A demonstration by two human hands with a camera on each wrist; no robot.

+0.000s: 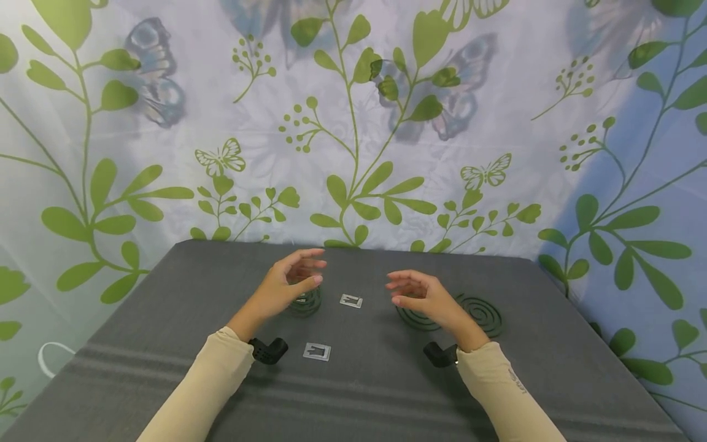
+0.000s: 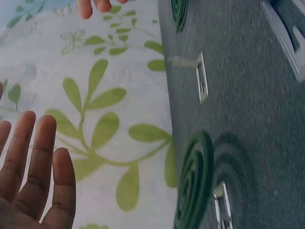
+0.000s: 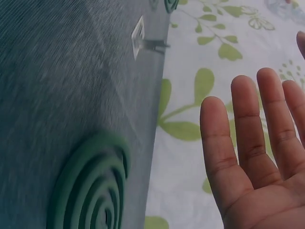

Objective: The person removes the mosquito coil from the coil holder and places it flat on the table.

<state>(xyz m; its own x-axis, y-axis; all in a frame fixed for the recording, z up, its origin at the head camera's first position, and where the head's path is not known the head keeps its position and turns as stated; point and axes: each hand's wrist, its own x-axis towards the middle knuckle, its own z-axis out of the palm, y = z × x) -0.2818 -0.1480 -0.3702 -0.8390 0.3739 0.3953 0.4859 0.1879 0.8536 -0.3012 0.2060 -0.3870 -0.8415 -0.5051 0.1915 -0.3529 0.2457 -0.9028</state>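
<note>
Both hands hover empty mid-frame, fingers relaxed: left hand (image 1: 288, 283) above a mosquito coil (image 1: 307, 302) standing on edge, mostly hidden; right hand (image 1: 425, 296) over flat coils (image 1: 479, 312) on the grey surface (image 1: 386, 393).

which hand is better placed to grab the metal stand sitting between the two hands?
Left, probably. The left hand hovers open just beside the far metal stand, next to the coil on its stand. The right hand, also open, hangs over the flat coils, slightly farther off.
</note>
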